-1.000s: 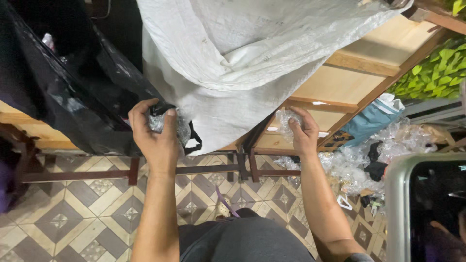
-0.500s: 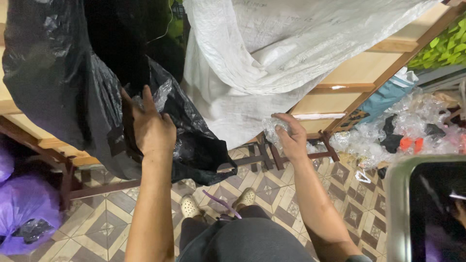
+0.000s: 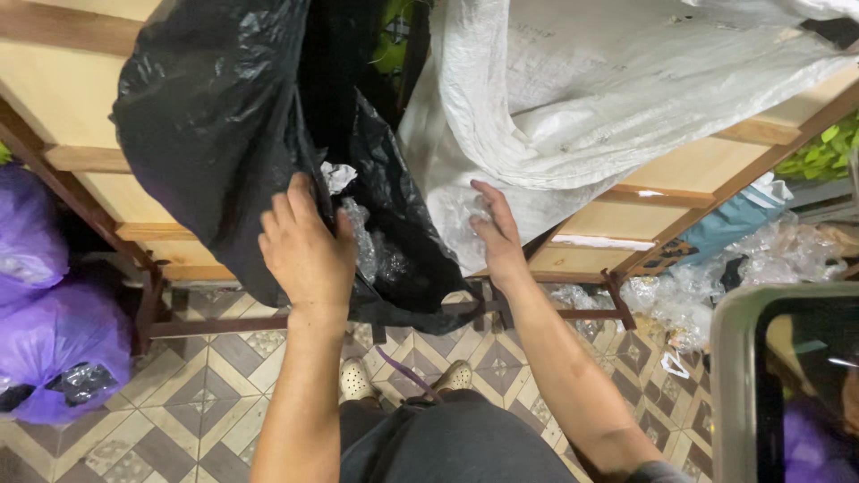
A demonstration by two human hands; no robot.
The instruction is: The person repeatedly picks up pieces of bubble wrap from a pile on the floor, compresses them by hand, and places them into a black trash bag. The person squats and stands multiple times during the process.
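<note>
While the head camera looks straight down, the left hand (image 3: 307, 253) is raised with its back to the lens, forearm running up from the bottom edge, and its fingers (image 3: 288, 207) are curled into the mouth of the black plastic bag (image 3: 215, 116), grasping the rim of the film. Crumpled clear plastic (image 3: 362, 237) shows just beside the thumb, inside the bag's opening. The bag is glossy, wrinkled and slack; it hangs over the front edge of the wooden worktop (image 3: 89, 98) and droops below it toward the tiled floor (image 3: 206, 394).

The right hand (image 3: 494, 234) reaches up at a slant, wrist bent, its fingers (image 3: 488, 195) loosely spread and pressed against the white woven sack (image 3: 573, 98); they rest on a small wad of clear film there, though whether they pinch it cannot be told. The sack is pale, creased and bulky, draped over the same front edge, just beside the black bag and touching it.

Under the worktop's left end, 2 purple bags (image 3: 54, 344) sit on the floor. Below its right end lies a heap of clear plastic scraps (image 3: 716, 277). A grey-rimmed tub (image 3: 738, 385) fills the lower right corner. The person's 2 shoes (image 3: 358, 380) show on the tiles between the forearms.
</note>
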